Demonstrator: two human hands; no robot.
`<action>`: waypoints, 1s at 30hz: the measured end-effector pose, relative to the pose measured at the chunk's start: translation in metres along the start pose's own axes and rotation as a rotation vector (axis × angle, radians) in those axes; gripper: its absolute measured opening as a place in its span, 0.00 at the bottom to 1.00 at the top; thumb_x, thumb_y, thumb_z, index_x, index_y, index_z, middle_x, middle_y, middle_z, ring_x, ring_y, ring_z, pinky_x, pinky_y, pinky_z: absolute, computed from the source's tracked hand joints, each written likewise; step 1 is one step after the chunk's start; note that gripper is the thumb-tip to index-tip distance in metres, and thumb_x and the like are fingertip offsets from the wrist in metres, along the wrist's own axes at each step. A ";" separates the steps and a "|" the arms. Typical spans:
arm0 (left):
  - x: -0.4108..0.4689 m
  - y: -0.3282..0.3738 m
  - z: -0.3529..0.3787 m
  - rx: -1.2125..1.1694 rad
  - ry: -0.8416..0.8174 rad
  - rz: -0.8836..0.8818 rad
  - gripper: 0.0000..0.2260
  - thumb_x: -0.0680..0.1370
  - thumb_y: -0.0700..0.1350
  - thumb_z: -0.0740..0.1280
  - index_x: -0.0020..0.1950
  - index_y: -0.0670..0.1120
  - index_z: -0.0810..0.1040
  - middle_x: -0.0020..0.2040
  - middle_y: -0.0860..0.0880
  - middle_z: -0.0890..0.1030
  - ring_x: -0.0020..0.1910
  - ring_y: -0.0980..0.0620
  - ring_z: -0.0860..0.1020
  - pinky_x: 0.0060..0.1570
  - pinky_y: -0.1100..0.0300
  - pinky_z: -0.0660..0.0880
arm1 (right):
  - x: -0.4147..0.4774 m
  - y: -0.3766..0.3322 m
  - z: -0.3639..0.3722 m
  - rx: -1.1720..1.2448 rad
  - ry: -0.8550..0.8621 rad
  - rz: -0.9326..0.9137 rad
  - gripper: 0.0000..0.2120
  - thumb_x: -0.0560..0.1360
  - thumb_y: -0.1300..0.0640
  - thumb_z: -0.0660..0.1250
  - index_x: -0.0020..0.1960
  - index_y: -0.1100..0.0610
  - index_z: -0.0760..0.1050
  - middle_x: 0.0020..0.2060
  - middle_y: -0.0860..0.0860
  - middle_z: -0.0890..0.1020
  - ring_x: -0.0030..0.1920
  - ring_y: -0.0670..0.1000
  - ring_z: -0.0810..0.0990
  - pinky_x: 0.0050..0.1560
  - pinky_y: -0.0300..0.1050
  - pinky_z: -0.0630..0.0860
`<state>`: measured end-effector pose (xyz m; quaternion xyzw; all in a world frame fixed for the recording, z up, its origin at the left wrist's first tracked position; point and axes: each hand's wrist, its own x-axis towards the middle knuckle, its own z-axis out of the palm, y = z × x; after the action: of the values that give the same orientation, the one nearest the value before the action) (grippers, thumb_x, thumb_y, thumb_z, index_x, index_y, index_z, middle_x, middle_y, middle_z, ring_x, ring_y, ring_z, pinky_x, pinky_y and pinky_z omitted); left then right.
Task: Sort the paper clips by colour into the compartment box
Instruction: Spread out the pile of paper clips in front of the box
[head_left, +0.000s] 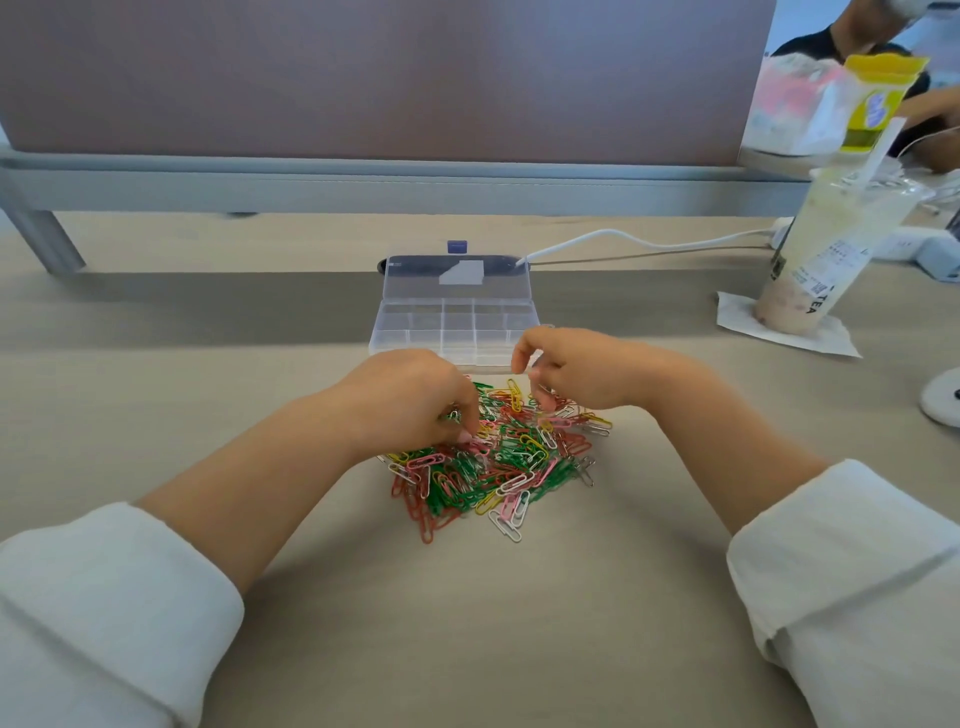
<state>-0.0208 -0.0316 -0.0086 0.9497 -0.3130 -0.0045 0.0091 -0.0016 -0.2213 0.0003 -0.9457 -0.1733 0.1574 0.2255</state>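
Sleeves (104, 597) frame left hand (410, 395) and right hand (576, 369) curled over paper clips (498, 467); grip unclear.

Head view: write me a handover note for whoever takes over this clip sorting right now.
Left hand: fingers curled down into the paper clip pile; whether it pinches a clip is unclear.
Right hand: curled over the pile's far edge, close to the compartment box; grip unclear too.
The box stands open behind the pile; its visible compartments look empty.
Done: nothing sorted, as far as shows.
Left: every colour, all mixed on the table.
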 end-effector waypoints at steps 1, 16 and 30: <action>0.000 -0.001 -0.001 0.004 -0.015 -0.001 0.07 0.75 0.53 0.67 0.51 0.57 0.80 0.40 0.58 0.75 0.42 0.59 0.69 0.40 0.63 0.65 | 0.000 -0.001 0.000 0.018 0.002 0.004 0.10 0.79 0.64 0.52 0.51 0.53 0.69 0.32 0.47 0.76 0.36 0.48 0.73 0.41 0.43 0.71; 0.001 -0.003 0.000 0.002 -0.013 -0.011 0.06 0.76 0.51 0.66 0.51 0.55 0.79 0.33 0.61 0.67 0.41 0.58 0.68 0.40 0.63 0.65 | -0.010 -0.008 -0.005 -0.181 -0.121 0.025 0.06 0.72 0.54 0.68 0.37 0.51 0.75 0.32 0.44 0.75 0.37 0.46 0.73 0.36 0.38 0.67; 0.001 -0.003 0.000 -0.115 -0.225 -0.082 0.08 0.78 0.54 0.61 0.48 0.51 0.72 0.43 0.54 0.72 0.44 0.54 0.70 0.43 0.61 0.65 | -0.010 -0.003 -0.011 -0.240 -0.031 0.013 0.04 0.69 0.56 0.74 0.41 0.52 0.79 0.30 0.44 0.70 0.31 0.44 0.68 0.31 0.38 0.64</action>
<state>-0.0185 -0.0295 -0.0090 0.9530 -0.2725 -0.1292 0.0283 -0.0075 -0.2267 0.0130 -0.9644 -0.1881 0.1516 0.1071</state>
